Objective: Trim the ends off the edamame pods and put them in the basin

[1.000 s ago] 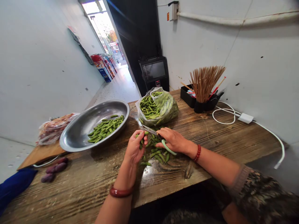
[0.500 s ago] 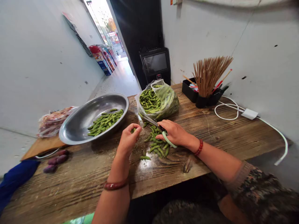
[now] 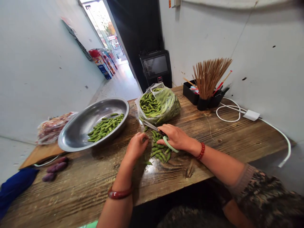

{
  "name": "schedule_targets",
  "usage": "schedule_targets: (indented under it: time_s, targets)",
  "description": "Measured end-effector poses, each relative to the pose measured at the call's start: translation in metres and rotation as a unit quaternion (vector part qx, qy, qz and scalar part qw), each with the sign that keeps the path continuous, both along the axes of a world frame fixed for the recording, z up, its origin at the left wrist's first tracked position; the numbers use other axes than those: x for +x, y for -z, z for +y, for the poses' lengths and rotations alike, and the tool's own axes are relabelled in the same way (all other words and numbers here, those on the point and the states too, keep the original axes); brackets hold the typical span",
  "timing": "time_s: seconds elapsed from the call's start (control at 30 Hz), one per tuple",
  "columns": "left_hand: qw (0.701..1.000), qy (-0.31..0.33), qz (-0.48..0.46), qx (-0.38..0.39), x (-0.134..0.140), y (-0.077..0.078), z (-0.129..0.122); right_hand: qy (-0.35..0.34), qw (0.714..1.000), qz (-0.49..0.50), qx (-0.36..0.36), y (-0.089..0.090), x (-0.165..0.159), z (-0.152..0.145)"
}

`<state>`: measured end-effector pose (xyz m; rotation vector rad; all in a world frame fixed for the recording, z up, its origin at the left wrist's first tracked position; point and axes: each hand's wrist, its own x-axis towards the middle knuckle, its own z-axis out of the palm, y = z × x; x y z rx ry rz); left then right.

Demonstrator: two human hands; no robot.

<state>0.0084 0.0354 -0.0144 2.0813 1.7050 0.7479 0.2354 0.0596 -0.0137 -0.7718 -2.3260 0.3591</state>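
Note:
My right hand (image 3: pixel 177 136) grips a pair of scissors (image 3: pixel 166 141) with pale green handles, its blades pointing up and left toward the plastic bag. Beneath and beside it lies a loose pile of edamame pods (image 3: pixel 160 155) on the wooden table. Just left of that pile is my left hand (image 3: pixel 137 145), fingers curled and pressed together; what they hold, if anything, is hidden. Beyond the hands stands an open clear bag (image 3: pixel 169 106) full of edamame pods. To the left, a wide steel basin (image 3: pixel 76 126) contains more green pods.
Skewers (image 3: pixel 210 79) stand in a black holder at the back right, near a white cable with an adapter (image 3: pixel 251 115). Left of the basin are a filled plastic bag (image 3: pixel 52 128), several purplish-red oblong items (image 3: pixel 55 167) and blue cloth (image 3: pixel 17 186). The table's front edge is close to me.
My left hand has moved slightly right and down, nearer the loose pods; the green bit seen between its fingers is now out of sight. My right hand still grips the scissors. The view has shifted slightly.

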Motion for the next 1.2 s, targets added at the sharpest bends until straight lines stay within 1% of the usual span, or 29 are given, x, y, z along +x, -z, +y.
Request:
schedule_targets:
  time_s: [0.07,0.1,0.13,0.2,0.27,0.33,0.4,0.57,0.77,0.9,1.2]
  targets:
    - [0.992,-0.037,-0.117,-0.003,0.0,-0.006,-0.003,-0.001,1.0,0.007,-0.005,0.0,0.0,0.0]
    - [0.98,-0.053,-0.188,-0.022,0.001,-0.01,-0.005,-0.002,1.0,0.01,-0.007,0.001,0.0,0.001]
    - [0.963,-0.062,-0.26,-0.047,0.002,-0.014,-0.007,-0.004,1.0,0.013,-0.008,0.001,0.0,0.001]
    - [0.919,-0.058,-0.38,-0.087,0.004,-0.02,-0.011,-0.012,1.0,0.023,-0.012,0.0,0.0,0.001]
    - [0.883,-0.042,-0.457,-0.101,0.007,-0.024,-0.014,-0.027,0.999,0.03,-0.017,-0.001,0.0,0.001]
    - [0.862,-0.034,-0.495,-0.107,0.01,-0.026,-0.016,-0.041,0.999,0.029,-0.022,-0.002,0.0,0.0]
    - [0.854,-0.033,-0.507,-0.11,0.012,-0.027,-0.016,-0.046,0.998,0.022,-0.023,-0.002,0.0,0.0]
    - [0.857,-0.032,-0.501,-0.115,0.019,-0.025,-0.017,-0.047,0.999,0.008,-0.021,0.0,0.0,-0.001]
    - [0.887,-0.018,-0.445,-0.117,0.022,-0.019,-0.017,-0.059,0.998,-0.003,-0.035,-0.002,-0.002,-0.002]
    - [0.895,-0.012,-0.431,-0.114,0.022,-0.016,-0.017,-0.062,0.997,0.002,-0.038,-0.002,-0.002,-0.002]
    - [0.912,-0.034,-0.399,-0.085,0.021,-0.022,-0.017,-0.05,0.998,-0.017,-0.036,0.0,-0.002,-0.002]
